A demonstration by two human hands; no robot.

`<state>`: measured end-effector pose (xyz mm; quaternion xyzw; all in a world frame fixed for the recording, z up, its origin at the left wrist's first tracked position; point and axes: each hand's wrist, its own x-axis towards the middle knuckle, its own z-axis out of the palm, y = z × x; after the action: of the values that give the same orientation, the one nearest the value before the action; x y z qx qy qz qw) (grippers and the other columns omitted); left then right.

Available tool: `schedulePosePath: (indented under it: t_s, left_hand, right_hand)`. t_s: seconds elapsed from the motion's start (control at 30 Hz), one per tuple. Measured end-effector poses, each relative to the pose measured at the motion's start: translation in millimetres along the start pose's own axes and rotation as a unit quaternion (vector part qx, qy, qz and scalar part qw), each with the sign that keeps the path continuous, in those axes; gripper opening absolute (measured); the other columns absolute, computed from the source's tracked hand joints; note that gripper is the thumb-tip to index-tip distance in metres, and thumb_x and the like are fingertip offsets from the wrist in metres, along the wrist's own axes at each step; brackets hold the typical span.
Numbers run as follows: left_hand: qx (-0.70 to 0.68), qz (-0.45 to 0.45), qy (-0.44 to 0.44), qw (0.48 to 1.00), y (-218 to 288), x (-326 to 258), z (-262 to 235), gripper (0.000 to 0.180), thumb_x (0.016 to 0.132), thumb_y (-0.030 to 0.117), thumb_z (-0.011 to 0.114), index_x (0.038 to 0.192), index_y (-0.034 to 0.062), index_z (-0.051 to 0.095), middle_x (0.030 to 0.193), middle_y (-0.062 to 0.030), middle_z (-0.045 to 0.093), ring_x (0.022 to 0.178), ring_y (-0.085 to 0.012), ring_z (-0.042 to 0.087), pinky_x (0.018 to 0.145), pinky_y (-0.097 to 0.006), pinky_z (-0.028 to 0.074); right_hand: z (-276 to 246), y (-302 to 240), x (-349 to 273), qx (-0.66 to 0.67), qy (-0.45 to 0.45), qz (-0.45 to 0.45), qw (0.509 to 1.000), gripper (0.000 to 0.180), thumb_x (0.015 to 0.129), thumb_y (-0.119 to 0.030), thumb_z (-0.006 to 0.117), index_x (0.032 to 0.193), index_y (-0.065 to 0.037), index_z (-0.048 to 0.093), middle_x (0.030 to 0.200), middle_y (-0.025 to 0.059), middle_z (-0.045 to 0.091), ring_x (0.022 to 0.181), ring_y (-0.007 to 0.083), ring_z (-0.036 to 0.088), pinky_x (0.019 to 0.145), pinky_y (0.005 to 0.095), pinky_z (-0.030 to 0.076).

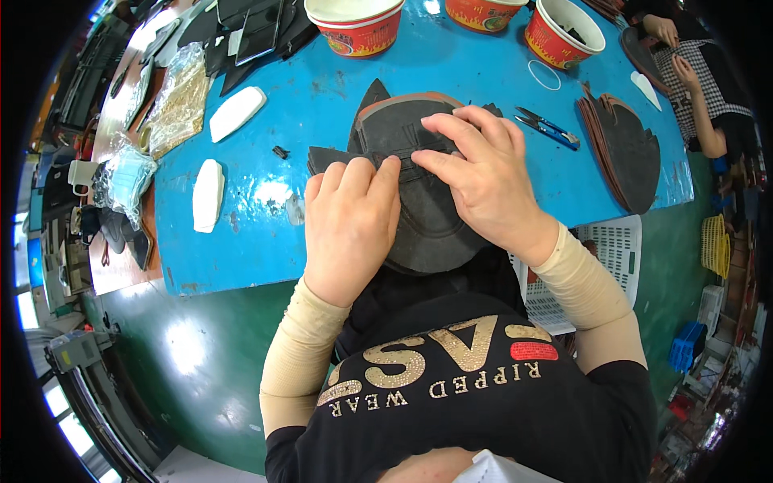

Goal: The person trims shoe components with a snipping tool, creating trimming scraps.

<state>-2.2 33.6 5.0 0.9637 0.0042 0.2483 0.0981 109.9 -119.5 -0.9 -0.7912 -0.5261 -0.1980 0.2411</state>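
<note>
A dark, rounded leather piece with narrow straps across its middle lies at the near table edge, on top of other dark pieces with a brown edge showing. My left hand is closed on its left side, fingers curled and thumb pressed by the straps. From the right, my right hand bends over the same piece. Its thumb and index finger grip the strap area from either side, while the other fingers arch above. My fingers partly hide the straps.
On the blue table lie thread snips, a stack of dark leather pieces and white shaped pieces. Red paper bowls stand at the back. A white plastic basket sits below; another person's hands show far right.
</note>
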Motion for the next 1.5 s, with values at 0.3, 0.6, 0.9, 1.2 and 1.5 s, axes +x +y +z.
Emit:
schedulePosePath:
  t_s: [0.3, 0.6, 0.9, 1.2, 1.5]
  left_hand:
    - [-0.004, -0.015, 0.007, 1.0, 1, -1, 3, 0.025, 0.08, 0.005, 0.064, 0.105, 0.0049, 0.065, 0.079, -0.0044, 0.053, 0.075, -0.0218, 0.054, 0.068, -0.035, 0.039]
    - [-0.008, -0.037, 0.009, 0.999, 1, -5, -5, 0.029, 0.079, 0.002, 0.062, 0.107, 0.006, 0.066, 0.079, -0.0047, 0.054, 0.076, -0.0216, 0.054, 0.069, -0.035, 0.038]
    - [-0.038, -0.032, 0.066, 0.997, 4, -14, -4, 0.029, 0.078, 0.001, 0.064, 0.107, 0.0069, 0.066, 0.076, -0.0035, 0.053, 0.072, -0.0207, 0.053, 0.067, -0.033, 0.037]
    - [-0.054, 0.024, 0.031, 0.998, 28, 3, -7, 0.023, 0.077, 0.006, 0.07, 0.1, 0.0088, 0.068, 0.076, -0.0012, 0.051, 0.071, -0.0185, 0.052, 0.066, -0.032, 0.037]
    - [-0.009, 0.049, -0.017, 0.999, 40, 7, 2, 0.023, 0.08, 0.011, 0.068, 0.103, 0.0089, 0.067, 0.077, -0.0023, 0.051, 0.073, -0.0194, 0.053, 0.067, -0.033, 0.038]
  right_hand:
    - [2, 2, -2, -0.012, 0.001, -0.013, 1.0, 0.023, 0.073, -0.007, 0.061, 0.094, -0.013, 0.069, 0.116, 0.0008, 0.058, 0.11, 0.0233, 0.05, 0.092, 0.0416, 0.034]
    - [0, 1, -1, 0.01, 0.018, 0.002, 1.0, 0.029, 0.074, -0.003, 0.061, 0.1, -0.014, 0.07, 0.115, 0.0029, 0.059, 0.11, 0.026, 0.05, 0.092, 0.0404, 0.035]
    - [-15, 19, -32, 0.344, 0.168, 0.266, 0.885, 0.026, 0.093, -0.002, 0.051, 0.117, -0.006, 0.061, 0.097, 0.004, 0.063, 0.085, 0.0125, 0.059, 0.074, 0.0255, 0.046]
    - [-67, 39, -68, 0.312, 0.113, 0.363, 0.871, 0.021, 0.093, -0.005, 0.055, 0.114, -0.002, 0.06, 0.081, -0.0012, 0.056, 0.073, 0.0039, 0.05, 0.066, 0.0205, 0.042]
    - [-145, 53, -153, 0.426, -0.097, 0.465, 0.77, 0.051, 0.079, 0.0, 0.066, 0.128, -0.002, 0.052, 0.113, 0.0043, 0.053, 0.084, 0.0088, 0.054, 0.077, 0.0222, 0.045]
